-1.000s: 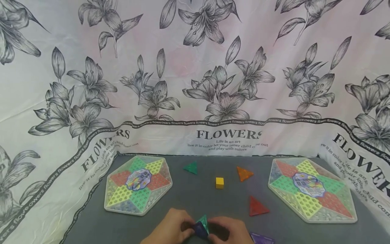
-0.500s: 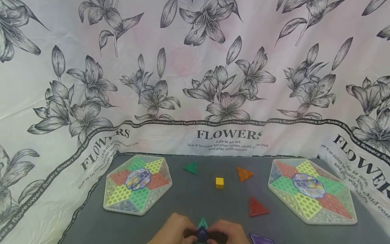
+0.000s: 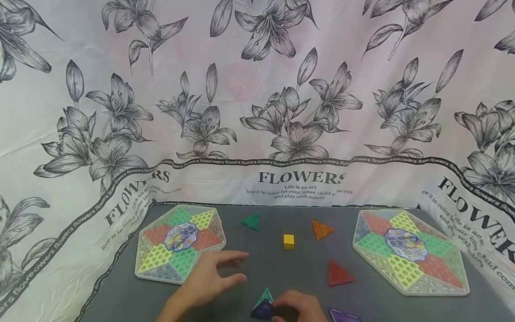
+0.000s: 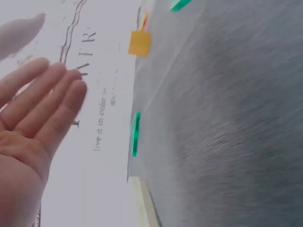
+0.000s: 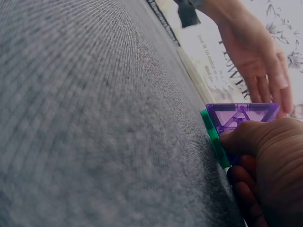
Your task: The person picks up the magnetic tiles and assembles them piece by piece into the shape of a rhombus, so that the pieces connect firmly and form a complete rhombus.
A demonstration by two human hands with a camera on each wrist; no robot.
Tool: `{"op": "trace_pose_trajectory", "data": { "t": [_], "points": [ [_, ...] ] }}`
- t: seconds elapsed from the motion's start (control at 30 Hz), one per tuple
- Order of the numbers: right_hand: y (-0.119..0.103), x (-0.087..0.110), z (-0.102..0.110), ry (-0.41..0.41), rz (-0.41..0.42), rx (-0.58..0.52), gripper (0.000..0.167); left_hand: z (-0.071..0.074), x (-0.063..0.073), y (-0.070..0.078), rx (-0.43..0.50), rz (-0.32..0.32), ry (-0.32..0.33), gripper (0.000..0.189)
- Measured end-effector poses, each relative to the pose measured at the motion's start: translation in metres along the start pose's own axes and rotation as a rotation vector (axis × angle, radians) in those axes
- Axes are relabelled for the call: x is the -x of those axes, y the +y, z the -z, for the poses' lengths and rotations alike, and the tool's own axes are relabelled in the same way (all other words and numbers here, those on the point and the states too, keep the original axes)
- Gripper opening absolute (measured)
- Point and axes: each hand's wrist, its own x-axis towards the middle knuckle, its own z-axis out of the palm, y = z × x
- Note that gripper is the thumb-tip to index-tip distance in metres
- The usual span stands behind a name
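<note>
At the near middle of the table, my right hand (image 3: pixel 301 306) pinches a small structure of translucent magnetic tiles. A dark purple triangular tile (image 3: pixel 262 310) forms its near side, and a green tile (image 3: pixel 265 293) stands up behind it. In the right wrist view the thumb presses on the purple tile's face, and the green tile (image 5: pixel 215 139) runs along its edge at the table; the far sides are hidden. My left hand (image 3: pixel 207 275) hovers to the left, apart from the structure, fingers extended and holding nothing. Its bare palm shows in the left wrist view.
Loose tiles lie ahead: green (image 3: pixel 251 222), orange (image 3: pixel 322 230) and red (image 3: pixel 339 273) triangles, plus a purple tile (image 3: pixel 343 315) right of my right hand. A yellow cube (image 3: pixel 289 242) sits mid-table. Hexagonal Chinese checkers sets flank left (image 3: pixel 207 239) and right (image 3: pixel 442 270).
Both hands gripped the tile structure before. My left hand has let go and moved up and left, its fingers opening out. My right hand stays on the structure.
</note>
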Motion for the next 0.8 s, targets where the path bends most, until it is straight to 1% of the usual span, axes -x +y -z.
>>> {"op": "trace_pose_trajectory", "data": {
  "t": [0.07,0.17,0.27,0.33,0.4,0.47,0.6,0.67,0.8],
  "points": [
    [0.001,0.000,0.000,0.001,0.001,0.000,0.012,0.006,-0.008,-0.003,0.050,0.001,0.026,0.045],
    [0.002,0.000,-0.001,0.002,0.001,-0.017,0.012,0.013,-0.022,-0.007,0.103,-0.026,0.029,0.048],
    [0.002,0.000,-0.002,0.015,0.018,-0.019,0.012,0.016,-0.039,-0.008,0.095,-0.058,0.036,0.049],
    [0.002,0.000,-0.002,0.027,0.038,-0.012,0.011,0.018,-0.051,-0.009,0.080,-0.060,0.053,0.051],
    [0.003,-0.001,-0.003,0.033,0.052,-0.005,0.011,0.018,-0.063,-0.012,0.057,-0.038,0.078,0.054],
    [0.003,-0.001,-0.003,0.039,0.072,0.009,0.011,0.016,-0.073,-0.014,0.030,0.000,0.116,0.055],
    [0.005,-0.001,-0.003,0.043,0.096,0.029,0.012,0.011,-0.091,-0.018,-0.022,0.058,0.179,0.057],
    [0.006,-0.001,-0.003,0.041,0.099,0.027,0.012,0.009,-0.099,-0.020,-0.060,0.074,0.193,0.058],
    [0.006,-0.001,-0.004,0.050,0.085,0.023,0.013,0.006,-0.115,-0.027,-0.094,0.084,0.202,0.057]
  ]
}}
